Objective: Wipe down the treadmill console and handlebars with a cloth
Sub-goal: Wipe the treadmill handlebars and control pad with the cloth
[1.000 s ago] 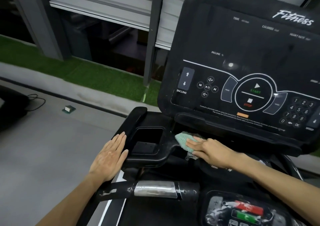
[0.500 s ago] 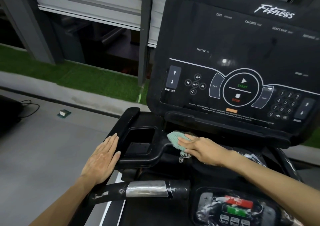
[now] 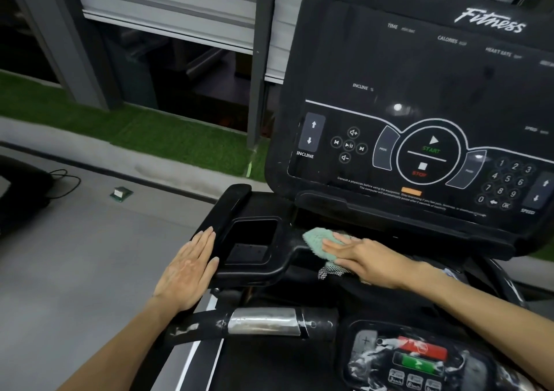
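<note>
— Where is the mint-green fluffy cloth (image 3: 317, 241)?
— On the black plastic tray ledge (image 3: 254, 274), just below the big black treadmill console (image 3: 419, 90) and right of the rectangular cup pocket (image 3: 251, 240).
— And the right hand (image 3: 368, 258)?
— Fingers straight and flat, pressing the cloth down, not curled round it.
— The left hand (image 3: 186, 273)?
— Also flat, fingers straight and together, resting against the tray's left edge, above the black handlebar (image 3: 204, 324) with its silver sensor band (image 3: 263, 321).
</note>
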Available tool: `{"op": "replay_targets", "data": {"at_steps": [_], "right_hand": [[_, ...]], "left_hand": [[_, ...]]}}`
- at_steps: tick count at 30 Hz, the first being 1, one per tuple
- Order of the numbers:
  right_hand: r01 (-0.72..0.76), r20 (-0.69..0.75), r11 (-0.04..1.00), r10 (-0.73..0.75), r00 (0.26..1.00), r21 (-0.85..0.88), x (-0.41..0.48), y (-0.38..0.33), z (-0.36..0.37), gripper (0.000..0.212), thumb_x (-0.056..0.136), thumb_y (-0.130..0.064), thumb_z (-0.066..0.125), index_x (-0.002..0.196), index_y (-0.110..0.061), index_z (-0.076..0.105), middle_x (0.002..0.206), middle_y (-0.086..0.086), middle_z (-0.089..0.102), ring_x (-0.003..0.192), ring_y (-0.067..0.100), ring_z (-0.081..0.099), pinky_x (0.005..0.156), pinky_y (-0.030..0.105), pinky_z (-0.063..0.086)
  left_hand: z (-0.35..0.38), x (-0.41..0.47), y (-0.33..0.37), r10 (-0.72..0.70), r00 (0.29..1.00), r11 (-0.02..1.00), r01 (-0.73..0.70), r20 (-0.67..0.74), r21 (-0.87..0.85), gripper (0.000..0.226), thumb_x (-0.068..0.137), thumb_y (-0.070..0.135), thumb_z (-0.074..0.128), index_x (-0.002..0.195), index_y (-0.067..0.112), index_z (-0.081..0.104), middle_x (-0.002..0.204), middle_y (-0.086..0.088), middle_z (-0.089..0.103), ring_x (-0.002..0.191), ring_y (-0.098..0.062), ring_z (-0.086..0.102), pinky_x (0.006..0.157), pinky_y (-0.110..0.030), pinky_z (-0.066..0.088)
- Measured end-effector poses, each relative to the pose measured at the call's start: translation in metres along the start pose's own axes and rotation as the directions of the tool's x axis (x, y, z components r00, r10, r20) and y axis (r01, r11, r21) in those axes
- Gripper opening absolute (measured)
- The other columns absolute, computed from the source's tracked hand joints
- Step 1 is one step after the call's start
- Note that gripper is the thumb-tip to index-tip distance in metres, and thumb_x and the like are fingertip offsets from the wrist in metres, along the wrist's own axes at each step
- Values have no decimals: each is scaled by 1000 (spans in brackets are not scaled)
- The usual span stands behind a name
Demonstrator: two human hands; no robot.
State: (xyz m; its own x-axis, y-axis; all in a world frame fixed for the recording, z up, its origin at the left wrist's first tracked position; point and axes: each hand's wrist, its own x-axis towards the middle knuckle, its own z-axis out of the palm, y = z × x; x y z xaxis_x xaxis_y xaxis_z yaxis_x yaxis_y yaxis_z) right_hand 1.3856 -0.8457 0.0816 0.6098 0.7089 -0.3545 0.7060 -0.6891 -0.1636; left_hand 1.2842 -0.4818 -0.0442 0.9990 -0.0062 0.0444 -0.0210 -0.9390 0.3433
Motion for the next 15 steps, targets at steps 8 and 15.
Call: {"op": "replay_targets", "data": {"at_steps": [8,15], "right_hand": [[52,-10,992,-53,999,-118,60,-48,0,50,105,-30,31,153,-18,21,161,-3,16,149,16,5,117,30,8],[-11,-30,998,9,1000,-61,19,-21,5,48,105,-31,32,151,-22,27,159,-8,20,148,11,7,121,32,13]], "left_hand": [[0,1,0,4,999,1000,-5,33,18,78,88,58,-8,154,19,-3,162,8,-8,149,-4,-11,117,-18,-14],[1,0,0,-10,1000,1000,10,28,23,79,87,58,-9,154,17,-2,163,6,-7,149,-5,-10,119,-21,-10]]}}
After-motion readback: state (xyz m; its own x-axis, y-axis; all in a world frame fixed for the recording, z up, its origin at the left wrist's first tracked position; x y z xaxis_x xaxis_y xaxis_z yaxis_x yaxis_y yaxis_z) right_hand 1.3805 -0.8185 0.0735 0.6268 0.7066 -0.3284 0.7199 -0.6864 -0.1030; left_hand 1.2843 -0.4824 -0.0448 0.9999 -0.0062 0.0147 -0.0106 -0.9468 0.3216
